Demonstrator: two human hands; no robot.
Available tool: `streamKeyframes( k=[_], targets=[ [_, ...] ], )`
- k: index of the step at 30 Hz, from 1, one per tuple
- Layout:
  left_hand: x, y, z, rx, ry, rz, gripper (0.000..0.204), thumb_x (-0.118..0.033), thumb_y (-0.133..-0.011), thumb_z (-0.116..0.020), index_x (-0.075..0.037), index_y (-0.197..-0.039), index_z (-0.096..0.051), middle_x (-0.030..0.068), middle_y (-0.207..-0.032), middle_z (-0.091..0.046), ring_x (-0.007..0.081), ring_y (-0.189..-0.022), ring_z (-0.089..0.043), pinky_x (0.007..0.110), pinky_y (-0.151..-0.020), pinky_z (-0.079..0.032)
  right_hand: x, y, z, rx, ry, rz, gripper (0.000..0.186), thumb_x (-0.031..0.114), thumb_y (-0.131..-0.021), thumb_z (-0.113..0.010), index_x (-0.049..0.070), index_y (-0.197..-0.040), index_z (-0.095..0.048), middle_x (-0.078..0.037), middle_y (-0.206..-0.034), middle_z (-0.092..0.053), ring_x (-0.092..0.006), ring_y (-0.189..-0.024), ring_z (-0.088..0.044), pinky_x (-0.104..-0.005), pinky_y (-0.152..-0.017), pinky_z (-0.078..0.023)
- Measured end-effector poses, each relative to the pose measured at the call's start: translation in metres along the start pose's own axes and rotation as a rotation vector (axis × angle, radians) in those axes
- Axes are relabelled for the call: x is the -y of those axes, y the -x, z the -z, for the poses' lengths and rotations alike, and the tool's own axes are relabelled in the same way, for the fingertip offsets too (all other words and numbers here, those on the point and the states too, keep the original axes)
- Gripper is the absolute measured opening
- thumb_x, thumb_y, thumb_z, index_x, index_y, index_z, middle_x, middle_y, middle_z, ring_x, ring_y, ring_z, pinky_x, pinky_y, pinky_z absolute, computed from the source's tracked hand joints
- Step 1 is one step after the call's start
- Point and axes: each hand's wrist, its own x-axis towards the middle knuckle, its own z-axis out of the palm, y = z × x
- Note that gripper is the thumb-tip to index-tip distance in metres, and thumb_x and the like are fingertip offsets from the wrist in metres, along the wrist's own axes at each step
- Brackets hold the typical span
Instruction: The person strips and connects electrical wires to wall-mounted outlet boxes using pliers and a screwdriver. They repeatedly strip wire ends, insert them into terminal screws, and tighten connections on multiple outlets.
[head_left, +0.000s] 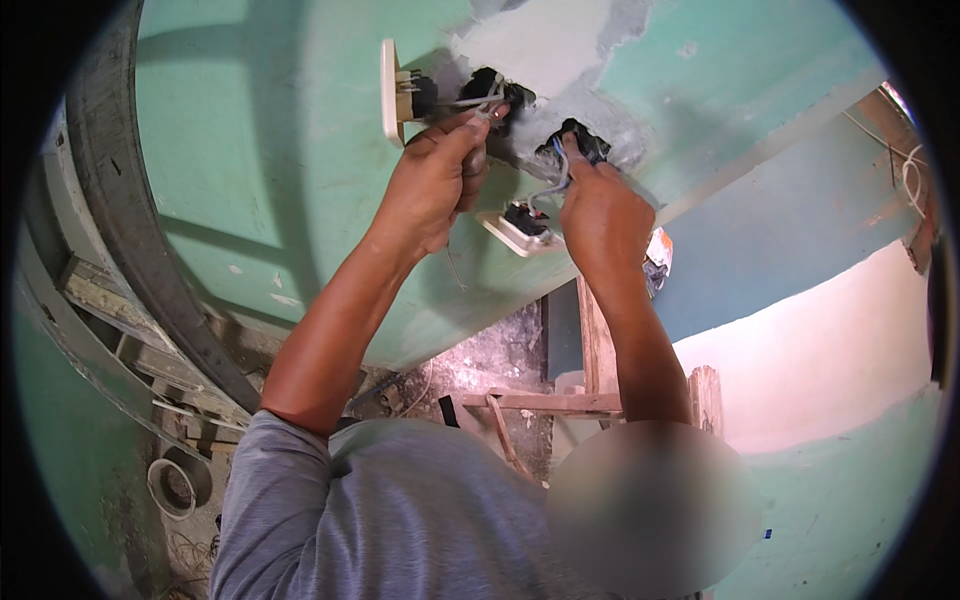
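Note:
My left hand (430, 185) pinches thin grey wires (487, 100) at the mouth of the left wall hole (518, 97). To its left, a white socket plate (390, 95) with a black back stands out from the wall, joined to those wires. My right hand (607, 215) has its index finger poking into the right hole (590, 147), its other fingers curled in. A grey cable (550, 190) passes beside that finger down to a second socket plate (515, 235), which hangs tilted below the hole. Whether the curled fingers grip anything is hidden.
Bare grey plaster (625, 125) surrounds the holes in the green wall (350, 40). A dark metal ladder-like frame (120, 150) curves along the left. Wooden bars (560, 401) stand below my arms. On the floor at lower left lies a round bowl (172, 488).

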Motion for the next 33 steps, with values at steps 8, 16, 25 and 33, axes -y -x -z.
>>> streamKeyframes(
  k=[8, 16, 25, 33],
  targets=[
    [0.004, 0.001, -0.001, -0.016, 0.242, 0.098, 0.034, -0.029, -0.11, -0.058, -0.011, -0.138, -0.065, -0.0103, -0.069, -0.032, 0.0037, -0.056, -0.026, 0.023, -0.046, -0.02, 0.002, -0.008, -0.009, -0.131, -0.238, -0.188, 0.029, 0.019, -0.101, -0.058, 0.009, -0.121, -0.075, -0.021, -0.086, -0.076, -0.042, -0.081, -0.074, -0.0532, -0.076, -0.056],
    [0.016, -0.004, 0.007, 0.086, 0.55, 0.111, 0.045, -0.027, -0.111, -0.055, -0.005, -0.151, -0.054, -0.0097, -0.066, -0.026, 0.0035, -0.052, -0.02, 0.021, -0.041, -0.018, 0.006, -0.015, -0.004, -0.199, -0.572, -0.251, 0.022, 0.015, -0.099, -0.063, 0.0, -0.104, -0.077, -0.024, -0.09, -0.076, -0.0393, -0.08, -0.075, -0.041, -0.079, -0.057],
    [0.025, -0.014, 0.021, 0.216, 0.62, 0.084, 0.039, -0.028, -0.109, -0.06, -0.006, -0.142, -0.057, -0.008, -0.066, -0.026, 0.0046, -0.052, -0.022, 0.023, -0.042, -0.018, 0.002, -0.017, -0.012, -0.106, -0.766, -0.386, 0.024, 0.013, -0.099, -0.063, -0.003, -0.108, -0.077, -0.022, -0.09, -0.076, -0.0266, -0.081, -0.076, -0.0357, -0.079, -0.056],
    [0.019, 0.0, 0.028, 0.221, 0.494, -0.001, 0.047, -0.024, -0.112, -0.052, -0.006, -0.155, -0.046, -0.0086, -0.068, -0.024, 0.0038, -0.053, -0.021, 0.022, -0.042, -0.017, 0.008, -0.029, -0.029, -0.184, -0.723, -0.229, 0.035, 0.026, -0.104, -0.059, -0.004, -0.112, -0.075, -0.026, -0.092, -0.073, -0.0456, -0.08, -0.068, -0.0433, -0.078, -0.055]
  ],
)
